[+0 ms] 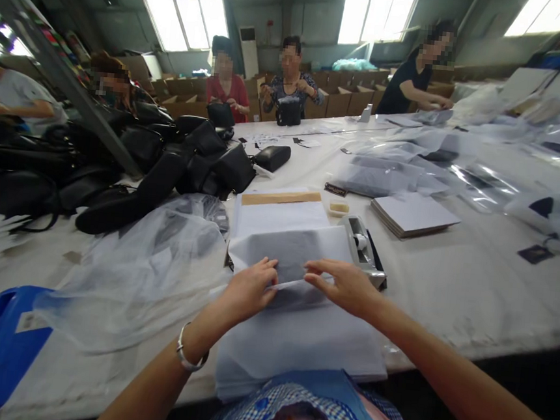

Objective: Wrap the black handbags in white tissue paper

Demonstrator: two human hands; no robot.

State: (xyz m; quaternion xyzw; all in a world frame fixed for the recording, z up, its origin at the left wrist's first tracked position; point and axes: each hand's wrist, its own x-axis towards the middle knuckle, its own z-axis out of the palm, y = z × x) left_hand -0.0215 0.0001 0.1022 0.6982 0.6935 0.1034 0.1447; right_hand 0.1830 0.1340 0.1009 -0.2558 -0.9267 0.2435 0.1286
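The left hand rests on thin white paper over a dark bundle; the right hand, loosely spread, is at its other side. A tape dispenser sits just beyond. Over there, black bags crowd the tabletop, with co-workers opposite.

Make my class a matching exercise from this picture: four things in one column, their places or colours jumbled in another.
1. Thin paper
2. Bracelet
3. Plastic container
4. Stack of boards

A. blue
B. beneath the left hand and right hand
C. right of the tape dispenser
D. around the left wrist

Pairs: 1-B; 2-D; 3-A; 4-C
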